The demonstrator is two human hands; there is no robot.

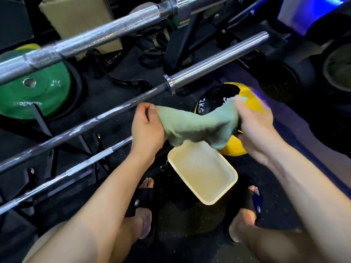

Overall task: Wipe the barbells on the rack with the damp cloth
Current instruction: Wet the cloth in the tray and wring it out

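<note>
Stretching the green cloth (191, 126) between left hand (147, 128) and right hand (252, 120), fingers clenched on its ends, the person seemingly wrings it over the tray (203, 172) before wiping the barbells (106, 118).

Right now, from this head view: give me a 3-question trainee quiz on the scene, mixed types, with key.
1. True or false: both the left hand and the right hand grip the green cloth.
2. What lies directly below the cloth? A) green plate B) cream tray C) cardboard box
3. Fill in: the cloth is ____ touching the dark barbell.

Key:
1. True
2. B, the cream tray
3. Not; it hangs between the hands, in front of the bar.
</note>
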